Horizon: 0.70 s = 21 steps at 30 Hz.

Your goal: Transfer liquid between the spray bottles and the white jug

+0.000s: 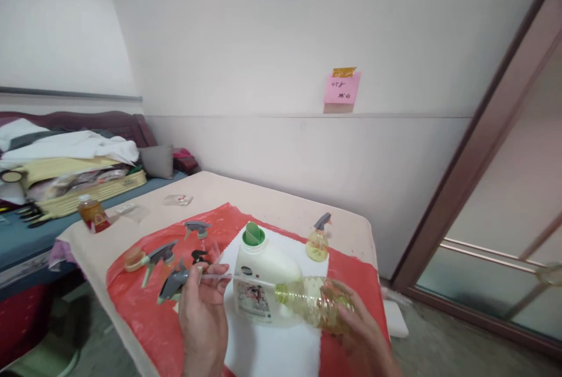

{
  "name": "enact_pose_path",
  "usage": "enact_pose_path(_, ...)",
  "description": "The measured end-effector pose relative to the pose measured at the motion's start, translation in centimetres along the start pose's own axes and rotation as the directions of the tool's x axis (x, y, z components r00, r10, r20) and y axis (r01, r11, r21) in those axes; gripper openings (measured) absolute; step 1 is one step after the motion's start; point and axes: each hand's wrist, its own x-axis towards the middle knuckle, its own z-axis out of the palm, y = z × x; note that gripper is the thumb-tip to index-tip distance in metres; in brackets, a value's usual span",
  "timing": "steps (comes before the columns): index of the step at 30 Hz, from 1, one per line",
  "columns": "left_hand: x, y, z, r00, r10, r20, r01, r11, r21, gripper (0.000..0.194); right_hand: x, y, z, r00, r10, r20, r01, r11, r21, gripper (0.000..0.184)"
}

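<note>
My left hand [202, 312] is closed on a grey trigger sprayer head [174, 281], whose thin clear tube runs right toward the mouth of a clear plastic bottle of yellowish liquid [314, 301]. My right hand [366, 336] grips that bottle, held on its side. Behind them a white jug with a green cap [259, 271] stands on a white cloth [274, 348] over a red plastic sheet [144, 312].
Two more grey sprayer heads [197, 228] [160, 257] and a small filled spray bottle [318, 240] lie on the red sheet. An amber jar [92, 214] stands at the table's left edge. A bed piled with cloth [65, 160] is at left, a sliding door [496, 213] at right.
</note>
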Motion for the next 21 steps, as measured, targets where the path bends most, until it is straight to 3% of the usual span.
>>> enact_pose_path(8,-1.1,-1.2,0.4,0.999,0.025,0.034,-0.027,0.998,0.054,0.021,-0.6,0.0,0.2,1.000,-0.023,0.016,0.023,0.999,0.035,0.066)
enact_pose_path(14,-3.7,-2.8,0.8,0.981,-0.047,0.190,0.024,0.992,0.123,0.036,-2.1,0.1,1.8,0.994,-0.035,0.102,0.031,0.999,0.041,0.075)
enact_pose_path(18,-5.8,-4.1,0.8,0.965,-0.142,0.222,0.104,0.979,0.177,0.045,-3.2,0.9,3.4,0.986,-0.133,0.099,0.128,0.990,0.062,0.079)
enact_pose_path(21,-6.4,-4.5,0.6,0.951,-0.203,0.234,0.170,0.973,0.154,0.043,-3.6,1.8,4.0,0.985,-0.134,0.107,0.124,0.988,0.091,0.082)
